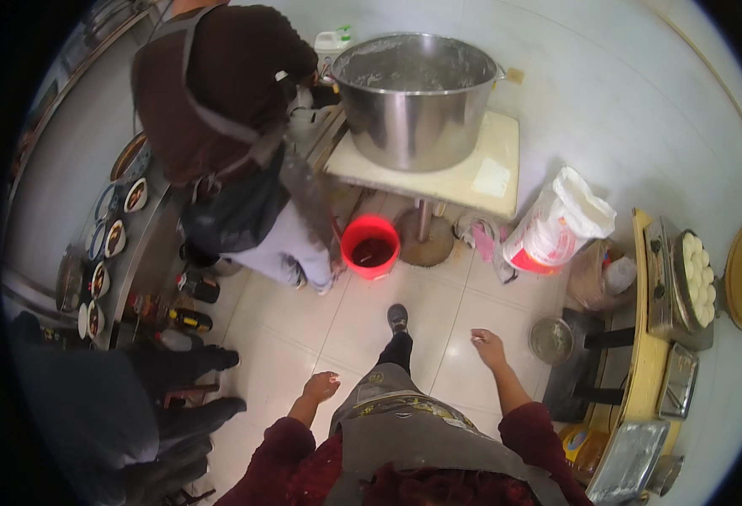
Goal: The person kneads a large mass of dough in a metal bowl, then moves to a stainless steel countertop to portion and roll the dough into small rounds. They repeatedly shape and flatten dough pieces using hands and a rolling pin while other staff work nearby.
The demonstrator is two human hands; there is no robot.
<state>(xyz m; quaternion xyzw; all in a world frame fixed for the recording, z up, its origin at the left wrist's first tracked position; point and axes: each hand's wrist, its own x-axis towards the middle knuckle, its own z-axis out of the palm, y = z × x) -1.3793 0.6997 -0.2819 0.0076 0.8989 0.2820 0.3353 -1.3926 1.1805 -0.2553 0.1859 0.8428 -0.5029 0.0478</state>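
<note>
Both of my hands hang in the air over the tiled floor, one at each side of my grey apron. My left hand (322,386) has curled fingers with whitish matter on them; whether it grips anything cannot be told. My right hand (487,348) is likewise partly curled, with a whitish trace at the fingertips. Ahead of my forward foot stands a red bucket (371,265) with dark liquid inside. Beyond it a large steel pot (416,126), its inner wall smeared white, rests on a cream-topped table (428,179). Neither hand touches these things.
A person in brown (219,107) stands at the left front; another in dark clothes (86,411) is at the lower left. Bowls (115,238) line the left counter, bottles (198,288) below. To the right are a white sack (557,221), a metal basin (551,340) and a pan of dough balls (698,278).
</note>
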